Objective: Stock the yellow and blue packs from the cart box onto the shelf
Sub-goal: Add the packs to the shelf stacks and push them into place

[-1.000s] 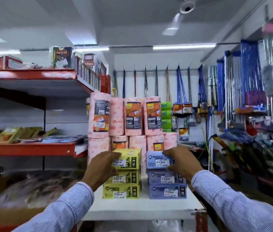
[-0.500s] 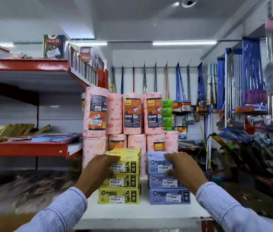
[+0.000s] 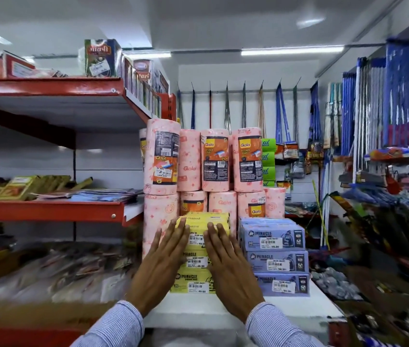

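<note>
Both hands are flat on the front of the yellow stack, fingers straight, gripping nothing. The left hand [image 3: 163, 266] covers the stack's left half and the right hand [image 3: 226, 269] the right half, w/ a strip of labels showing between them. Looks like a squaring-up push, not a pick.

The yellow packs [image 3: 198, 259] sit at least 3 high under the palms, on the white shelf [image 3: 298, 306], whose front lip runs just below the wrists. Just right of the right hand, the blue packs [image 3: 274, 259] stand 3 high, fronts roughly flush, a thin gap btwn the 2 stacks. The cart box isn't in view, so can't tell what's left to stock.

To do this well:
- Press w/ even force from both palms so the stack slides straight back, no twist.
- Keep pressure low and mid; pushing only the top pack prob shears it off the 2 below.
- Stop when yellow fronts line up w/ the blue ones.
- Labels face out; keep them so.

Right behind the fingertips, pink towel rolls [image 3: 213, 161] stand 2 tiers high. Too hard a shove could nudge the lower tier and tip the upper rolls.
</note>
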The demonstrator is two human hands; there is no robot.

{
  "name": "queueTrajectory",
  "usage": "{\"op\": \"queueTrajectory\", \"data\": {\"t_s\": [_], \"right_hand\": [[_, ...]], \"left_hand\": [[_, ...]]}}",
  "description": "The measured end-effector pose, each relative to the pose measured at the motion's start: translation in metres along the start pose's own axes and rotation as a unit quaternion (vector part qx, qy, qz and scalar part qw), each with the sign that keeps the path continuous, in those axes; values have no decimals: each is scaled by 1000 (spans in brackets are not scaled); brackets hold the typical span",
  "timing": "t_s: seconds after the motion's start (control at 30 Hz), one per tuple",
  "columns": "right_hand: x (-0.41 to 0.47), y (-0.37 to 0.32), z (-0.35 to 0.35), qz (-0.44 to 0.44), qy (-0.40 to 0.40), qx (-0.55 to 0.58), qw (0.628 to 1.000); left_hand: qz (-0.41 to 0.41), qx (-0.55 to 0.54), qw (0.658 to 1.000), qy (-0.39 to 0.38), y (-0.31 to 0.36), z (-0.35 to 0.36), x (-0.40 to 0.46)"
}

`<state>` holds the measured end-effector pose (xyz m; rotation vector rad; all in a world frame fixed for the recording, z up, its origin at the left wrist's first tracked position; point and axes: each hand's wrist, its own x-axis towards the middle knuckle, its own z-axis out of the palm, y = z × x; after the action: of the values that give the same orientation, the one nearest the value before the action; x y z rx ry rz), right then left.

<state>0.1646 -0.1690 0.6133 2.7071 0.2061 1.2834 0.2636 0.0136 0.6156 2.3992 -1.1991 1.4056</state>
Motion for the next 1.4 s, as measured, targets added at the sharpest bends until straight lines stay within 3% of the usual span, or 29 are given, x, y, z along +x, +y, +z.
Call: {"op": "queueTrajectory", "data": {"t_s": [0.47, 0.73, 0.9, 1.4], "right_hand": [[-4, 3, -15, -14, -14, 1, 1000], [-35, 67, -54, 13, 22, -25, 999], [-49, 103, -64, 39, 23, -54, 998], [-54, 140, -37, 21, 35, -61, 997]], "left_hand": [[7, 3, 1000, -15, 7, -5, 3], [66, -42, 997, 26, 84, -13, 48], [74, -62, 995, 13, 121, -2, 75], [78, -77, 994, 6, 141, 6, 89]]}}
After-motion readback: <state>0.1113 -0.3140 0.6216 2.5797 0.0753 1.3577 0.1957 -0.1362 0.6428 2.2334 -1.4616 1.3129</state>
